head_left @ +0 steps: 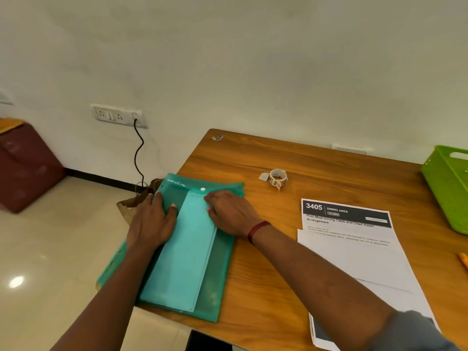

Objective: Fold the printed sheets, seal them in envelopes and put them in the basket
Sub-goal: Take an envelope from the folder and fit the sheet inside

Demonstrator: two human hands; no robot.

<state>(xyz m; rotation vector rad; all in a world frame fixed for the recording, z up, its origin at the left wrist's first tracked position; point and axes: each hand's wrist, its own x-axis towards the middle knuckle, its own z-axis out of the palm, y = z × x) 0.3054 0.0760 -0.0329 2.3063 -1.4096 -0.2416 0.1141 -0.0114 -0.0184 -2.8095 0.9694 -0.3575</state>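
A green translucent button folder (217,269) lies at the table's left edge, partly overhanging it, with a stack of envelopes (182,262) showing through it. My left hand (152,224) rests on the folder's left part, its thumb on the envelopes. My right hand (230,211) lies flat on the upper right part, fingertips near the white snap button (202,189). Printed sheets (354,249) lie to the right, one folded over. A lime green basket (448,188) stands at the right edge.
A small roll of tape (277,177) with a loose tab sits behind the folder on the wooden table (266,287). An orange pencil tip (463,259) shows at far right. A brown paper bag (131,201) sits below the table's corner. A black cable (138,153) hangs from a wall socket.
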